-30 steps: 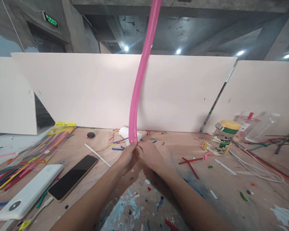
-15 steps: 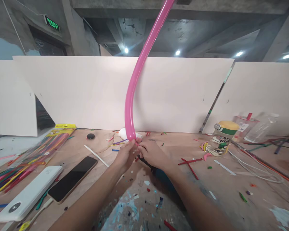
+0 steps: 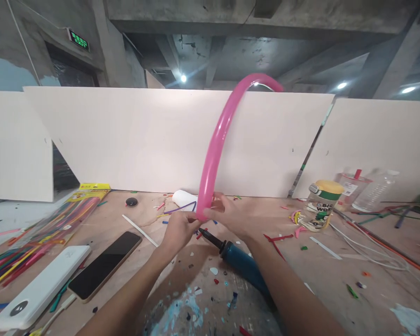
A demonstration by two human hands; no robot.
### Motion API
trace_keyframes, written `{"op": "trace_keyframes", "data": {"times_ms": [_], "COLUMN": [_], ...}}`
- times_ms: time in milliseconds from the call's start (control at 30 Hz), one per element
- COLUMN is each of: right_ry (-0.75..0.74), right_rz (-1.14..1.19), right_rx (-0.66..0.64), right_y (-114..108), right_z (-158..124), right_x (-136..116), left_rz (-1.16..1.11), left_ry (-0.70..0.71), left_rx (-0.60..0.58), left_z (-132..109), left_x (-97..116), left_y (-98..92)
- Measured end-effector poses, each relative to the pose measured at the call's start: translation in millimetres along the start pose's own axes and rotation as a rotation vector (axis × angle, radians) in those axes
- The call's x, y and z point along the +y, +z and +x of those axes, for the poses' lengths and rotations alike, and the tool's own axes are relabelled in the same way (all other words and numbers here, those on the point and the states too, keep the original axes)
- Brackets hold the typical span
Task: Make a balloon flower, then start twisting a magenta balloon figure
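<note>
A long, inflated pink balloon (image 3: 215, 147) rises from my hands and arches over to the right at its top. My left hand (image 3: 182, 228) pinches the balloon's lower end. My right hand (image 3: 227, 214) closes around the same end from the right, its thumb against the balloon; the knot or neck there is hidden by fingers. Below my hands a blue balloon pump (image 3: 243, 263) with a black nozzle lies on the table, partly covered by my right forearm. Behind the balloon's base lies a white object (image 3: 184, 197), partly hidden.
To the left are a black phone (image 3: 107, 266), a white power bank (image 3: 44, 284) and a bag of uninflated balloons (image 3: 80, 205). On the right stand a yellow-lidded bottle (image 3: 322, 205), a plastic cup (image 3: 352, 189) and a clear bottle (image 3: 376, 191). White boards (image 3: 143, 140) wall the back.
The balloon's upper part has swung down and curved to the right, and its base has shifted slightly right and lower. My right hand has moved up beside it, uncovering the pump's nozzle.
</note>
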State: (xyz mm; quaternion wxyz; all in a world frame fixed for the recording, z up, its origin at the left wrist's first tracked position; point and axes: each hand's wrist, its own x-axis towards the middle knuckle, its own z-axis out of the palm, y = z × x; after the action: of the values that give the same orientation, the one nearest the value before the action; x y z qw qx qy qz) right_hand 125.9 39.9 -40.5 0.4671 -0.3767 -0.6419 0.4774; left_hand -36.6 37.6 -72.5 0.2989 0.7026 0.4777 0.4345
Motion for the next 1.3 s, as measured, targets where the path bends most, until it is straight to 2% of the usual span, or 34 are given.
{"op": "trace_keyframes", "data": {"times_ms": [67, 133, 267, 400, 433, 500, 600, 667, 800, 933, 1133, 1300], "right_ry": [-0.028, -0.050, -0.131, -0.114, -0.092, -0.038, 0.043, 0.071, 0.075, 0.076, 0.071, 0.074], "right_rz": [0.261, 0.419, 0.592, 0.649, 0.651, 0.654, 0.665, 0.696, 0.709, 0.711, 0.734, 0.755], "right_rx": [0.138, 0.177, 0.057, 0.096, 0.117, 0.148, 0.205, 0.255, 0.391, 0.474, 0.466, 0.432], "right_y": [9.1, 16.0, 8.0, -10.0, -12.1, -12.0, -2.3, 7.1, 19.2, 18.2, 19.2, 20.9], "right_z": [0.0, -2.4, -10.8, -8.3, -4.9, 3.4, 14.2, 17.5, 17.3, 16.7, 16.4, 14.0], "right_x": [-2.9, -7.0, -14.6, -9.7, -6.0, 3.1, 15.8, 21.6, 27.9, 30.1, 27.0, 23.9], "left_rz": [0.122, 0.122, -0.156, -0.431, -0.472, -0.480, -0.328, -0.227, -0.155, -0.147, -0.231, -0.293], "left_ry": [0.045, 0.069, 0.003, -0.057, -0.075, -0.113, -0.137, -0.137, -0.112, -0.114, -0.187, -0.186], "left_rx": [-0.027, -0.090, -0.313, -0.514, -0.520, -0.424, -0.202, -0.152, -0.224, -0.276, -0.338, -0.367], "left_z": [-5.1, -9.6, -14.3, -14.4, -13.7, -11.5, -7.5, -6.3, -8.0, -9.9, -7.7, -6.0], "left_x": [3.5, 7.7, 18.7, 26.7, 26.7, 23.6, 14.4, 8.2, 1.8, 1.6, -2.3, -5.3], "left_y": [6.1, 12.0, 12.2, 6.8, 6.9, 8.8, 12.9, 15.3, 19.8, 22.8, 23.4, 23.6]}}
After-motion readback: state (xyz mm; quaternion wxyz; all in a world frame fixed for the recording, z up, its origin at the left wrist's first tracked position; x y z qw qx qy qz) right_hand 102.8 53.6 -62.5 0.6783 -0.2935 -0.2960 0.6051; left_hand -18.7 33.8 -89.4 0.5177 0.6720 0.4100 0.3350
